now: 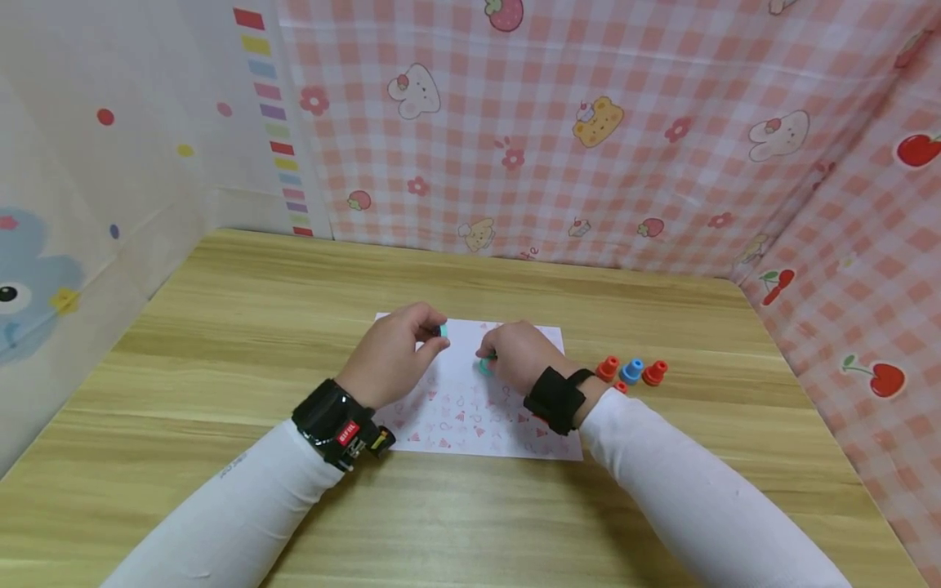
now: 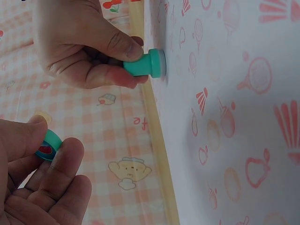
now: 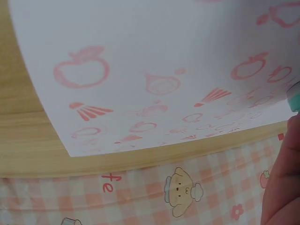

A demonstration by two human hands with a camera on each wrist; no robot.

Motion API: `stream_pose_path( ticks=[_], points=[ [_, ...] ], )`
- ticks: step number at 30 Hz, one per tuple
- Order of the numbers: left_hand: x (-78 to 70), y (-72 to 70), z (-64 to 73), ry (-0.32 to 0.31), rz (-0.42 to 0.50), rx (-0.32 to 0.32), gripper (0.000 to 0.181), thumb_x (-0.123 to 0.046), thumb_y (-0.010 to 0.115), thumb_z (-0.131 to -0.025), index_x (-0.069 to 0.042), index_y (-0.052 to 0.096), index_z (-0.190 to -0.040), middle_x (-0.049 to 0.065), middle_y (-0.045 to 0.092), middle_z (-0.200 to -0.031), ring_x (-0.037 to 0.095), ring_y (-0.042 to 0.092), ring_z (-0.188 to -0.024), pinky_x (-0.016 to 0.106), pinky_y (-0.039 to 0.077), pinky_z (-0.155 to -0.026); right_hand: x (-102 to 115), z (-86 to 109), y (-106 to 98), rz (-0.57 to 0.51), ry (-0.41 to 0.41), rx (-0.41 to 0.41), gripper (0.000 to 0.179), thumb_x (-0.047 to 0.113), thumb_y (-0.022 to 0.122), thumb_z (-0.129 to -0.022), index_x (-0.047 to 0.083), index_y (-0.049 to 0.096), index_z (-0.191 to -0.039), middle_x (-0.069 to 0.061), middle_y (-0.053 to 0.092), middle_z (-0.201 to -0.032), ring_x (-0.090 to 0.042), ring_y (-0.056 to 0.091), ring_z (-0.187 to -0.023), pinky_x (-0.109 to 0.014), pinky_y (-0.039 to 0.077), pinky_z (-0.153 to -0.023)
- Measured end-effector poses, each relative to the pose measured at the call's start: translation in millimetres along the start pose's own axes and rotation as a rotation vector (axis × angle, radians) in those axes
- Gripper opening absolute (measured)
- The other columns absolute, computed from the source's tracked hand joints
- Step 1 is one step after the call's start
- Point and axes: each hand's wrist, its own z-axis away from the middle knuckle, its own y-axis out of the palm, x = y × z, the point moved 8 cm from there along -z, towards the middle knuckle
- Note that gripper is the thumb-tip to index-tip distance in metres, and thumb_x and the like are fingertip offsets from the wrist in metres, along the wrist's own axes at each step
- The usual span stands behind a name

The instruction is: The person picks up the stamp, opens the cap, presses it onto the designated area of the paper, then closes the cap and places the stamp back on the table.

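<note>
My left hand (image 1: 393,355) pinches a small teal stamp cap (image 2: 50,144) between thumb and fingers, above the left part of the paper. A dark face with a red picture shows on the cap. The right hand (image 1: 520,353) grips a teal toy stamp (image 2: 140,64) by its handle. Its pale round base is right at the white paper (image 1: 456,392) in the left wrist view. Pink and red prints of apples, shuttlecocks and rackets cover much of the sheet. In the right wrist view only an edge of the stamp (image 3: 295,101) shows at the far right.
Beside my right wrist stand a red stamp (image 1: 607,368), a blue stamp (image 1: 631,371) and another red stamp (image 1: 655,373); one more red one is partly hidden by the wrist. The wooden table (image 1: 220,327) ends at a pink checked cloth (image 1: 544,188) behind.
</note>
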Motion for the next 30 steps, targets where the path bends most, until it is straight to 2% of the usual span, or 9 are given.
stream_pose_path(
  ticks=[11,14,18,21,25,30],
  points=[
    [0.5,-0.7,-0.4,-0.001,0.003,-0.002,0.024,-0.021,0.072,-0.102,-0.007,0.068,-0.121,0.005,0.073,-0.111,0.021,0.074,-0.101,0.043,0.06,-0.088,-1.0,1.1,-1.0,-0.033,0.004,-0.001,0.02,0.007,0.071,-0.1,0.009,0.081,-0.117,-0.006,0.08,-0.117,-0.023,0.073,-0.113,-0.04,0.059,-0.099],
    [1.3,-0.5,-0.6,-0.004,-0.002,-0.001,0.025,-0.021,0.072,-0.101,-0.006,0.068,-0.121,0.005,0.074,-0.111,0.021,0.074,-0.101,0.043,0.06,-0.088,-5.5,3.6,-6.5,-0.075,0.005,-0.022,0.019,0.01,0.071,-0.1,0.009,0.081,-0.117,-0.005,0.08,-0.115,-0.02,0.072,-0.106,-0.038,0.059,-0.095],
    [3.3,-0.1,-0.6,-0.01,0.001,0.001,0.027,-0.021,0.072,-0.102,-0.006,0.068,-0.124,0.005,0.074,-0.114,0.021,0.074,-0.102,0.043,0.06,-0.088,-16.4,11.9,-24.4,-0.204,0.049,-0.115,0.019,0.014,0.072,-0.1,0.009,0.08,-0.116,-0.006,0.079,-0.107,-0.019,0.067,-0.091,-0.036,0.056,-0.083],
    [3.5,0.4,-0.8,-0.014,0.009,0.002,0.027,-0.02,0.072,-0.101,-0.007,0.068,-0.125,0.006,0.074,-0.116,0.021,0.075,-0.102,0.043,0.06,-0.088,-25.9,19.8,-35.2,-0.309,0.09,-0.175,0.019,0.017,0.072,-0.1,0.01,0.078,-0.117,-0.006,0.077,-0.106,-0.021,0.065,-0.09,-0.034,0.054,-0.081],
    [2.7,1.2,-0.4,-0.021,0.037,0.005,0.026,-0.018,0.072,-0.101,-0.009,0.068,-0.125,0.006,0.074,-0.118,0.02,0.076,-0.102,0.044,0.06,-0.091,-36.8,28.1,-38.1,-0.43,0.146,-0.191,0.019,0.019,0.072,-0.1,0.012,0.076,-0.118,-0.006,0.076,-0.105,-0.022,0.066,-0.092,-0.032,0.054,-0.08],
    [2.2,4.4,0.0,-0.03,0.1,0.019,0.025,-0.018,0.073,-0.101,-0.012,0.069,-0.125,0.007,0.075,-0.122,0.02,0.076,-0.105,0.047,0.059,-0.097,-44.3,35.4,-37.6,-0.611,0.193,-0.225,0.016,0.013,0.073,-0.099,0.009,0.074,-0.115,-0.008,0.076,-0.101,-0.022,0.068,-0.088,-0.033,0.055,-0.079]
  ],
)
